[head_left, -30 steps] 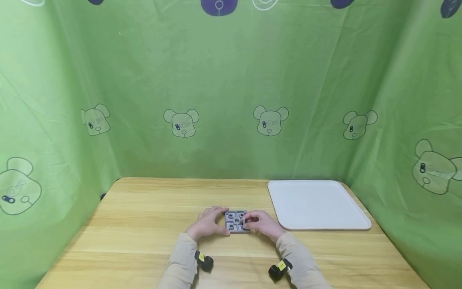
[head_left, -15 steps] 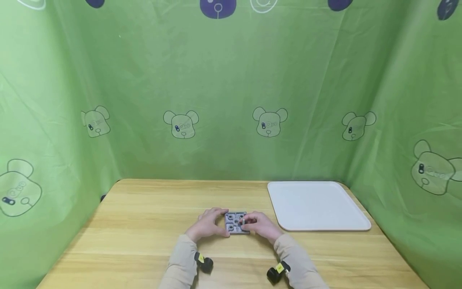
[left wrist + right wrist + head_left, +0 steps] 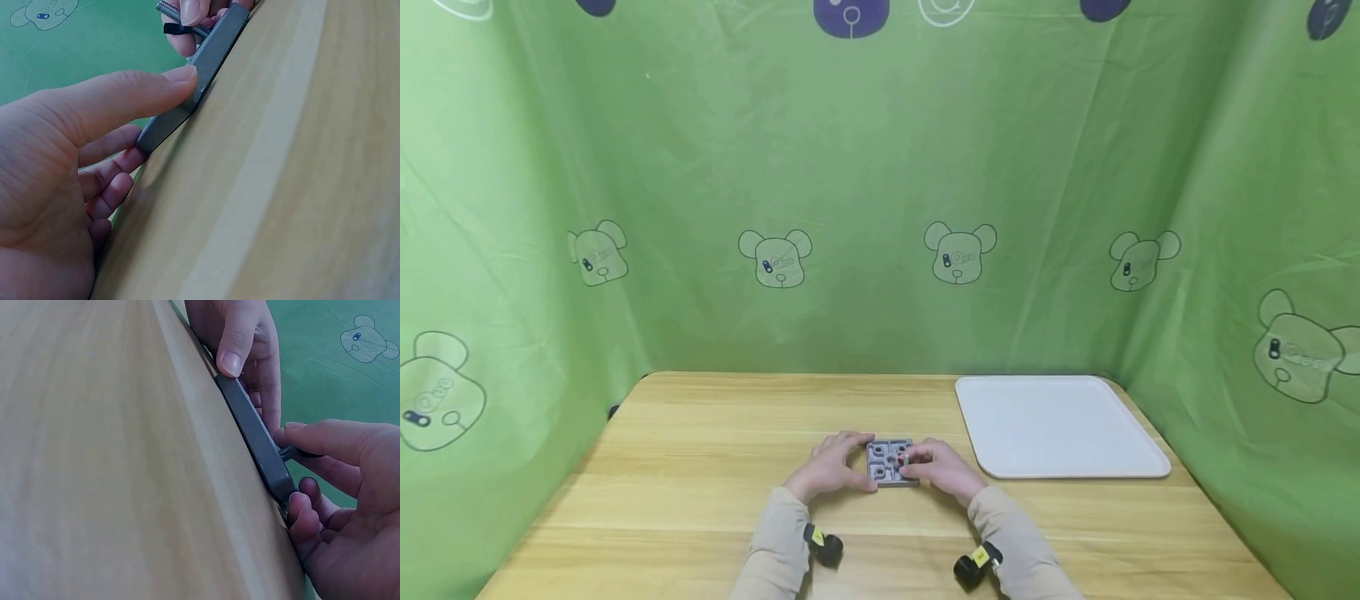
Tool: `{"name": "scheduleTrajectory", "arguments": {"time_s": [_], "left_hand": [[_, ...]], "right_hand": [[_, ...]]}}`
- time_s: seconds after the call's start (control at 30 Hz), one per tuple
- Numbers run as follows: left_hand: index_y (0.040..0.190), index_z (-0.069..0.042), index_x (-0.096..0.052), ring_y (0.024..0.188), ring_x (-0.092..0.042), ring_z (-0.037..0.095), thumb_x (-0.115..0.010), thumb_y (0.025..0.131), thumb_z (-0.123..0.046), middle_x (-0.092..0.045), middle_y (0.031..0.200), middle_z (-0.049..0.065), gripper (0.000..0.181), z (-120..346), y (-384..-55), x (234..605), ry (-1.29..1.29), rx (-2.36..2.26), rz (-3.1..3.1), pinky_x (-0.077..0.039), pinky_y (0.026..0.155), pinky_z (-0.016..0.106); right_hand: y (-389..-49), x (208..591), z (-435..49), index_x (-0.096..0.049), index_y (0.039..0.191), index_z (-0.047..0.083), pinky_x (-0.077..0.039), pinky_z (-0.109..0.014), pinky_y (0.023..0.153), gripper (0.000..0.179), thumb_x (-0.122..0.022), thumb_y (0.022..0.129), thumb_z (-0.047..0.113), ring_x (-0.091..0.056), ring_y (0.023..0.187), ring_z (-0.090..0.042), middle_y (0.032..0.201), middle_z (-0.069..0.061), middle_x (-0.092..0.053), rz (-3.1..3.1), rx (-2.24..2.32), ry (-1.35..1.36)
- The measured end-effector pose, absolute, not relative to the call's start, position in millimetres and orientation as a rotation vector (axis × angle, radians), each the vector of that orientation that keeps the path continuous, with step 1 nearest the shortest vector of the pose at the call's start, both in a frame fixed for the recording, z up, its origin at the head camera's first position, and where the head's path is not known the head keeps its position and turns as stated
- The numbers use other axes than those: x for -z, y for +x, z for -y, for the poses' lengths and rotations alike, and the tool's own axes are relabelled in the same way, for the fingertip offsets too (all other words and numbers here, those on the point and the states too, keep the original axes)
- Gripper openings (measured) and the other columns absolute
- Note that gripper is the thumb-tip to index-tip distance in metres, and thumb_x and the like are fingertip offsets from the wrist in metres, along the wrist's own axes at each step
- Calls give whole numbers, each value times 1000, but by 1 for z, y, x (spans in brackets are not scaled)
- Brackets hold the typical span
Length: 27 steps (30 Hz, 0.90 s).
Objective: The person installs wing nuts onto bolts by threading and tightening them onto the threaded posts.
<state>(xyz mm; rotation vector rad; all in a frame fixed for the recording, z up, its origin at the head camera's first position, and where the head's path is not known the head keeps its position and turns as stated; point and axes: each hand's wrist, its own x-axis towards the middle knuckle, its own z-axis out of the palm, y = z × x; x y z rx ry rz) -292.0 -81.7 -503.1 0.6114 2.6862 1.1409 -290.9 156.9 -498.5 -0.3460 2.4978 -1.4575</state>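
A square grey metal plate [image 3: 883, 479] with recessed hollows and holes lies on the wooden table. From its right part rises a threaded bolt [image 3: 287, 452], with a small black piece [image 3: 177, 29] on it. My left hand [image 3: 830, 467] grips the plate's left side, thumb on the near edge and fingers at the far corner. With thumb and forefinger my right hand [image 3: 947, 468] pinches the bolt near the black piece, its other fingers by the plate's right edge. Those fingertips partly hide the bolt and the black piece, whose exact kind I cannot tell.
A white tray [image 3: 1063, 425] lies at the table's back right, beyond my right hand. Green cloth [image 3: 865, 317] printed with bear heads hangs around the back and sides. Black wrist cameras [image 3: 829, 550] sit on both sleeves.
My right fingertips have shifted slightly at the bolt on the plate, and the right forearm has edged a little left. The left hand and the plate stay in place.
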Motion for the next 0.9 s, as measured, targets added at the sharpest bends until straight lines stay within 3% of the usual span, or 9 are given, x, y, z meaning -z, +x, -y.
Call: {"name": "scheduleTrajectory", "arguments": {"time_s": [0.53, 0.8, 0.9], "left_hand": [[144, -16, -47, 136, -38, 35, -82, 68, -39, -46, 148, 12, 87, 81, -292, 503, 596, -1156, -2685, -23, 111, 63], [144, -17, -47, 135, -39, 35, -82, 67, -38, -48, 147, 11, 87, 81, -292, 502, 600, -1163, -2684, -24, 110, 63], [144, -17, -47, 135, -39, 35, -83, 67, -39, -48, 146, 12, 87, 82, -292, 502, 599, -1162, -2686, -24, 110, 64]], "right_hand": [[-298, 499, -171, -64, 105, -6, -46, -21, 56, 30, -72, 82, 13, -53, 72, -10, 85, 0, -60, -2327, 1530, -491], [-299, 500, -179, -61, 108, -10, -50, -20, 62, 32, -64, 80, 4, -55, 74, -9, 93, -11, -63, -2252, 1550, -593], [-299, 500, -179, -61, 108, -10, -49, -20, 63, 30, -63, 82, 5, -55, 73, -8, 92, -8, -63, -2247, 1554, -581]]}}
